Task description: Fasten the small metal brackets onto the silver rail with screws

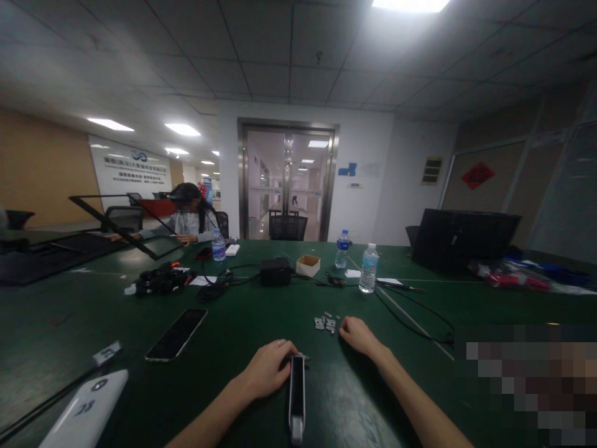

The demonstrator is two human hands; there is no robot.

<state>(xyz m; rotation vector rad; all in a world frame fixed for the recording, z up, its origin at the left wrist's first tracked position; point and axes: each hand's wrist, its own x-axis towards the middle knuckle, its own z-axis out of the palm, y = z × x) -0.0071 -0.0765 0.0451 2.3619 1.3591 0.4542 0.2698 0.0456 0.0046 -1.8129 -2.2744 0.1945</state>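
My left hand (273,367) lies on the green table with its fingers curled against the far end of a slim white device with a dark face (297,392). A small metal piece sticks out at that end, by my fingertips. Further right, my right hand (358,334) rests closed on the tabletop, its fingertips tucked in; whatever they may hold is hidden. Just left of it lies a small metal hinge (325,323), with several tiny loose metal parts around it.
A phone (177,335) and a white power bank (86,407) lie to the left. Beyond stand a black adapter (275,272), a small open box (308,266) and water bottles (368,269). Cables cross the table. A person (189,214) sits across, beside a black frame (116,225).
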